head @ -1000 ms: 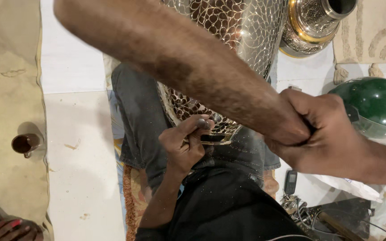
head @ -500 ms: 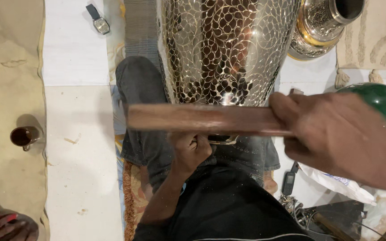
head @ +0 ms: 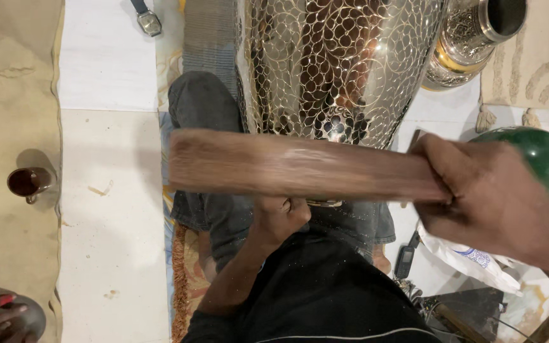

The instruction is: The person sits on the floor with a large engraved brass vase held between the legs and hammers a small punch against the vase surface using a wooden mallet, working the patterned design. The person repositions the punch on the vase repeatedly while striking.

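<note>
One pale tiled floor (head: pixel 106 209) is covered at 9 o'clock by beige cloth (head: pixel 7 95). A blurred wooden bat (head: pixel 300 166) is gripped by right hand (head: pixel 484 197), fingers fully wrapped; left hand (head: pixel 281 216) is curled beneath the engraved metal vase (head: pixel 344 63), its hold undeterminable.

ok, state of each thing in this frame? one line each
right hand: closed on the wooden bat, gripping its end
wooden bat: held level across the vase, motion-blurred
left hand: under the bat at the vase's lower end; whatever it holds is hidden
vase: lying across the lap, patterned metal
brass pot: tilted, mouth open
cup: upright, dark liquid inside
wristwatch: lying flat on the floor
</note>
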Tool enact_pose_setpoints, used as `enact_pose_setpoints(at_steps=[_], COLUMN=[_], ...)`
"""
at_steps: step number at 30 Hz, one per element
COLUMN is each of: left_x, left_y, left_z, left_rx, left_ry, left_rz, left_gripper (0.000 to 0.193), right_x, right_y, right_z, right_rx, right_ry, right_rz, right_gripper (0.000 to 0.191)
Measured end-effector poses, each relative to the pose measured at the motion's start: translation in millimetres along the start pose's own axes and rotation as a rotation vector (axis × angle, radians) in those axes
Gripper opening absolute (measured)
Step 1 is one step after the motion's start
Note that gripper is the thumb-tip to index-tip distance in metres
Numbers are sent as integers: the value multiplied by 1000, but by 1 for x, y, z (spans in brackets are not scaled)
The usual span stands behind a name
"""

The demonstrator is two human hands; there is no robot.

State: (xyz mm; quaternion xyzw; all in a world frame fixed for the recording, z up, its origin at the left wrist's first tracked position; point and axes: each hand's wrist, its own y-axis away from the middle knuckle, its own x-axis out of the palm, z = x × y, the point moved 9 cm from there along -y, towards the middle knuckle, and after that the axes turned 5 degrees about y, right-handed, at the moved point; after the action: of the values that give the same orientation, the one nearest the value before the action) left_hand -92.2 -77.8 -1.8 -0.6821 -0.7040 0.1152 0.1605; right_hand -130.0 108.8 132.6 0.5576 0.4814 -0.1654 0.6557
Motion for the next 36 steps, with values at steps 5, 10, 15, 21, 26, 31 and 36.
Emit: enact_pose_setpoints(at_steps=[5,10,15,21,26,31,36], left_x=[2,-10,-6,-1,2,-3,-1], left_y=[-1,-8,-18,-18,-14,-8,-4], left_z=[3,8,0,1,4,5,11], left_rx=[13,-51,-6,-26,-30,46,-18], left_ry=[44,201,274,313,275,116,77], left_rz=[36,-71,8,4,13,-33,-43], left_gripper=[28,19,19,22,21,16,12], right_x=[15,-6,3,-18,-23,-14,-9], right_y=[7,2,-13,-1,3,-2,-9], right_z=[-10,-4,-18,-18,-11,-8,-3], right_rx=[119,106,155,-59,-95,-3,46], right_ry=[264,4,-495,-579,-711,-12,-36], right_rz=[180,26,-51,-409,-380,-23,257], right_gripper=[32,34,30,35,23,32,24])
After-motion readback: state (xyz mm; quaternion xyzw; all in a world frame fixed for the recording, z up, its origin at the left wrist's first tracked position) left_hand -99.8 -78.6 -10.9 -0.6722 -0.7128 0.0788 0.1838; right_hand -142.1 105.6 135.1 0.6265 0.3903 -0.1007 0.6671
